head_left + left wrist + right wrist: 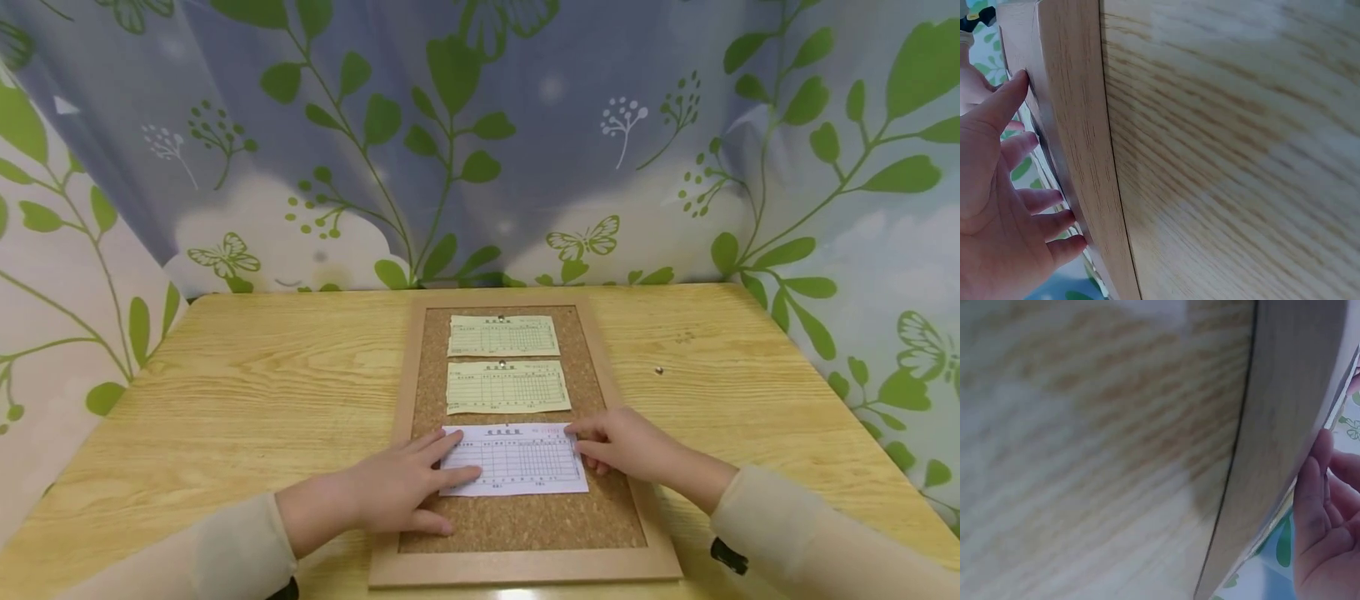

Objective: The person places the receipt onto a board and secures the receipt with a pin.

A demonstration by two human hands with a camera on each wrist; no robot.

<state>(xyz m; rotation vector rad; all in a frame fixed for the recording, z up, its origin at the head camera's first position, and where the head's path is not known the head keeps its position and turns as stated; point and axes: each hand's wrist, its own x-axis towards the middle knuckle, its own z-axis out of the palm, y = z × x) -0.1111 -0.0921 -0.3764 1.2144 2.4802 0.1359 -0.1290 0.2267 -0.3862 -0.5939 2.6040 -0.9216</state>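
A white printed receipt form (510, 475) lies on the lower half of a cork board (525, 529). My left hand (397, 487) rests on its left side, fingers spread, two of them over the paper and the thumb on the cork. At the upper right corner, my right hand (626, 442) pinches the form's edge between thumb and index finger. Above it, two yellow forms, an upper one (502, 340) and a lower one (506, 392), hang one over the other, each with a metal thumbtack at its top. Both wrist views show the fingers only beyond the board's frame.
The board's wooden frame (525, 568) lies on a wood-grain table (262, 375). A loose thumbtack (659, 370) sits on the table to the right of the board. A leaf-patterned curtain (525, 167) stands behind the table and at its sides.
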